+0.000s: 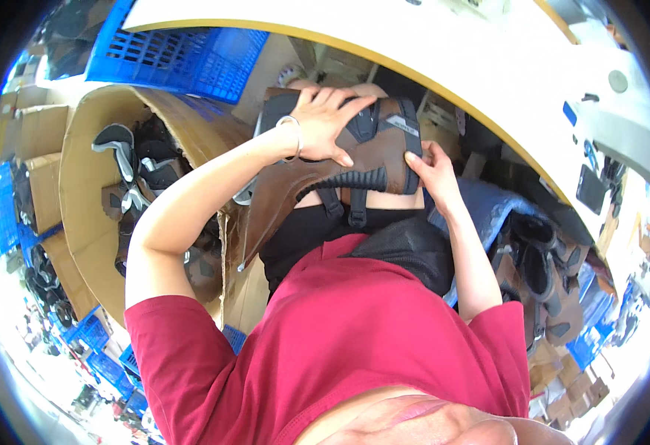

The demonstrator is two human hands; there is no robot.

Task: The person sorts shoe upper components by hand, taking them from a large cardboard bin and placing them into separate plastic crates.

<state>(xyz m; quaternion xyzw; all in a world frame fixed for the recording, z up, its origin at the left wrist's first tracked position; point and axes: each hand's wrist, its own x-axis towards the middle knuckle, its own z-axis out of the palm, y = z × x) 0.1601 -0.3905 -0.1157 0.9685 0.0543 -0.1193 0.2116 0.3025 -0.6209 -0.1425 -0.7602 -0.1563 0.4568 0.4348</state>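
Note:
A brown-and-black boot upper (373, 152) lies across my lap, with a ribbed black band, a small light label and black straps hanging from its near side. My left hand (325, 122) rests on its top face, fingers spread and thumb apart, and wears a bracelet at the wrist. At the right end, my right hand (432, 167) grips the edge of the upper, thumb on top and fingers mostly hidden behind it. One long brown flap of the upper hangs toward the lower left, next to my left forearm.
On my left stands a large cardboard drum (80, 193) holding several similar uppers. A blue plastic crate (228, 67) sits beyond it. The white table (429, 37) with a yellowish edge curves ahead. More brown-and-black uppers (536, 267) are piled on my right beside blue plastic wrapping (473, 208).

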